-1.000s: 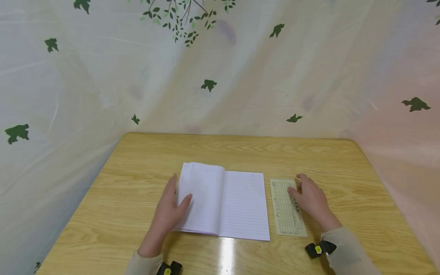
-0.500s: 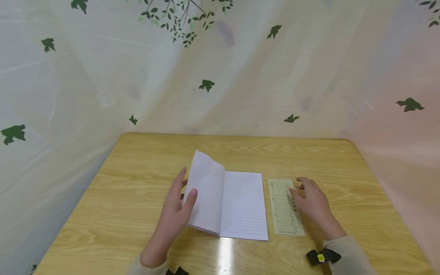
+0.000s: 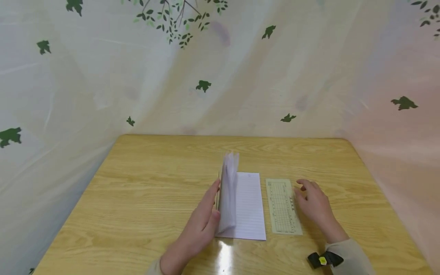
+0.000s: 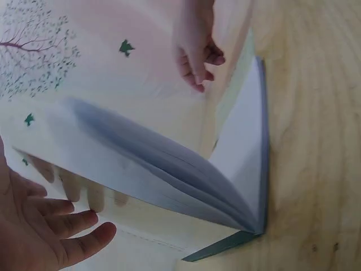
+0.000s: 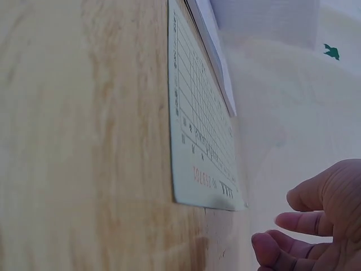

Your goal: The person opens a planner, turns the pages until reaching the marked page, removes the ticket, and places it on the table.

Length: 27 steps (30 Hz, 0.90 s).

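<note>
A notebook (image 3: 249, 206) with lined white pages lies on the table, its left cover and a bundle of pages (image 3: 228, 194) raised nearly upright. My left hand (image 3: 201, 225) is at the outer side of that raised cover. In the left wrist view, the fingers (image 4: 70, 223) are extended beside the cover's outer face (image 4: 141, 214), with their shadows falling on it. To the notebook's right lies a pale green printed card (image 3: 283, 208) with a grid of lines. My right hand (image 3: 317, 204) hovers by the card's right edge, fingers loosely bent and holding nothing.
The wooden table (image 3: 154, 172) has rounded far corners. Behind it hangs a pale curtain (image 3: 165, 91) printed with green leaves and birds. A black strap device (image 3: 324, 259) sits on the right wrist.
The left cover and pages have swung up from nearly flat to almost vertical as my left hand moved right with them. My right hand has shifted slightly off the card.
</note>
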{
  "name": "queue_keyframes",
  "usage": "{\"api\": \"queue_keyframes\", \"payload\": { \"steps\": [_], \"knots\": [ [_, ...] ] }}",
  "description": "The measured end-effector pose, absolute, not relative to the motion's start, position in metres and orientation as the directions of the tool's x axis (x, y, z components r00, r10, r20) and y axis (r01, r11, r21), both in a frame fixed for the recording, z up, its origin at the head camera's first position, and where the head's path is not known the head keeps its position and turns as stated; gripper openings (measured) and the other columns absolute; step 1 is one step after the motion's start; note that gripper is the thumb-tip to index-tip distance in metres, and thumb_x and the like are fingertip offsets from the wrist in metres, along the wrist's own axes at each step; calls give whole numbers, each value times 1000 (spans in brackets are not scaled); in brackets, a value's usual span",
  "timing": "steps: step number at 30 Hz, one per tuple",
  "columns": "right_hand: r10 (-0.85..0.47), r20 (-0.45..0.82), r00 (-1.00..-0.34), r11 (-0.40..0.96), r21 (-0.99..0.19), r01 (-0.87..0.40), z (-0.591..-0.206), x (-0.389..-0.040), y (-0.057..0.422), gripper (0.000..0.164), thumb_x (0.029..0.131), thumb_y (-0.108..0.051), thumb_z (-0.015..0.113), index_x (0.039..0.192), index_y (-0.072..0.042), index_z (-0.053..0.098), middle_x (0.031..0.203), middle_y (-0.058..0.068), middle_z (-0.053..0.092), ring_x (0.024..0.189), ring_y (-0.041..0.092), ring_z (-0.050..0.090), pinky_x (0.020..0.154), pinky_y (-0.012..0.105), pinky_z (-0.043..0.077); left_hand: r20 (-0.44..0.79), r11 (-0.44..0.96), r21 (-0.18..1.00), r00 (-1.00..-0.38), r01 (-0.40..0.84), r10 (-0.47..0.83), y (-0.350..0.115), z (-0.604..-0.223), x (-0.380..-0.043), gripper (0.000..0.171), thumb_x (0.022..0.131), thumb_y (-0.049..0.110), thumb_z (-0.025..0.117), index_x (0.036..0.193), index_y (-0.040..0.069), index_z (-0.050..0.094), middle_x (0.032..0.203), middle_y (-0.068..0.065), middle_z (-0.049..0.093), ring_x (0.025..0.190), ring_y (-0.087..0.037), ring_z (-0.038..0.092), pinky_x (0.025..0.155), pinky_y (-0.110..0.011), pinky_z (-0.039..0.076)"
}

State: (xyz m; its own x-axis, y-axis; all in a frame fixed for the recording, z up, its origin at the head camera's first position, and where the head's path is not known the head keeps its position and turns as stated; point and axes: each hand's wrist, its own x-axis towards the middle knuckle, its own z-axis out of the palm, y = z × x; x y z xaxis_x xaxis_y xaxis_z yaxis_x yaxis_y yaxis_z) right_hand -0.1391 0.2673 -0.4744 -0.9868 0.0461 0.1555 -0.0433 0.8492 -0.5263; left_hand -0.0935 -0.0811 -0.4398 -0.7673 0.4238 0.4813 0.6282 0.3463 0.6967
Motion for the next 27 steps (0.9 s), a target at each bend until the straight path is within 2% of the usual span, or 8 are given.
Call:
{"api": "queue_keyframes", "payload": {
  "steps": [3,7,14,18,24,27],
  "knots": [
    [47,168,-985,847,-530,-50,-475,-138,268,34,98,-13,55,128,3,55,108,25,59,80,31,61,67,49,47,453,421,614,-735,668,505,-76,-446,-92,60,106,32,35,155,3,16,159,-18,20,145,-34,23,114,-48,25],
    [46,181,-982,845,-532,-58,-476,-138,269,33,98,-12,53,128,3,56,109,26,59,79,29,59,67,47,46,351,504,536,-722,677,597,-71,-453,-91,65,103,30,43,155,3,17,161,-15,17,146,-32,20,111,-54,28],
    [38,190,-981,839,-539,-71,-477,-136,269,32,99,-11,53,126,4,56,108,25,59,75,25,56,61,38,43,48,676,395,-749,622,661,-70,-461,-91,64,102,54,31,155,17,29,160,-11,21,145,-36,21,112,-59,23],
    [40,200,-979,841,-535,-75,-477,-136,268,30,98,-10,54,124,4,57,106,25,59,75,26,57,61,39,43,-79,711,362,-740,603,668,-70,-465,-93,65,99,58,37,152,21,37,159,-10,24,145,-37,21,111,-60,24],
    [33,193,-981,851,-521,-73,-481,-134,264,32,98,-12,54,125,3,57,108,25,58,80,31,59,68,51,46,-118,723,294,-727,625,676,-69,-470,-94,63,97,54,48,150,21,42,159,-10,26,144,-38,22,107,-60,31],
    [29,189,-982,849,-523,-75,-482,-134,260,34,98,-14,55,127,3,56,112,27,57,81,32,60,69,51,47,-101,726,275,-732,630,674,-67,-471,-94,61,96,52,51,148,21,44,158,-10,29,143,-38,25,106,-59,33]
  ]
}}
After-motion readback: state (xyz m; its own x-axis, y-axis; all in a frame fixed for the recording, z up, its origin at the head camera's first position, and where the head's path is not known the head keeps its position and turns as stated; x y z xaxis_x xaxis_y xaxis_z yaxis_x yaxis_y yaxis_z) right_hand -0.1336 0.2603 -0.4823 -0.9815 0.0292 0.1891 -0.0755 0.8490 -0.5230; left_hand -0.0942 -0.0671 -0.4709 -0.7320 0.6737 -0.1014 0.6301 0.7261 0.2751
